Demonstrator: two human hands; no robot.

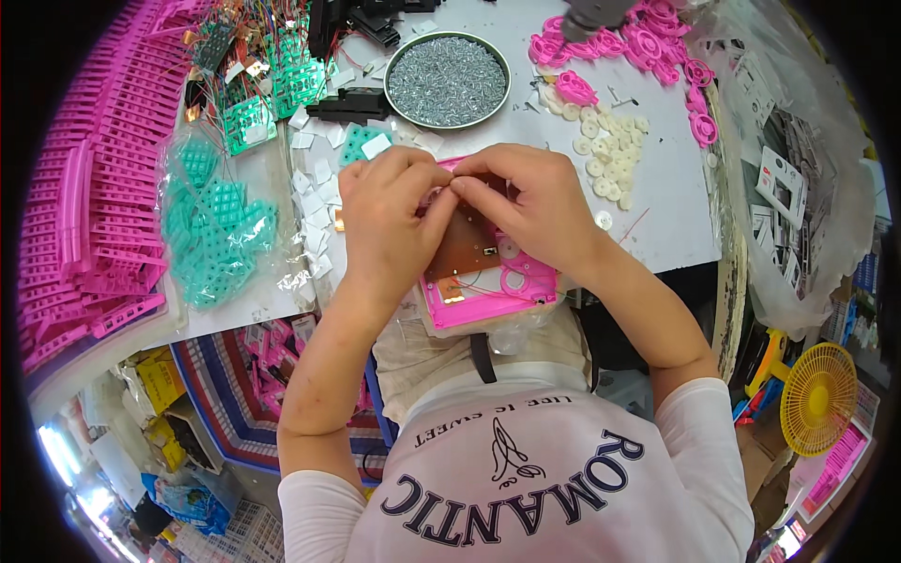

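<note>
While the left hand (392, 211) and the right hand (533, 205) meet closely, their exact grip unclear, the brown board (460, 251) and pink casing (460, 317) lie beneath.

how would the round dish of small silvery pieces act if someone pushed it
The round dish would probably slide rather than tip, since it looks wide and shallow. It may feel heavy for its size, as the small silvery pieces filling it look like metal. Those pieces seem loose, so a hard jolt might spill some over the rim.
</note>
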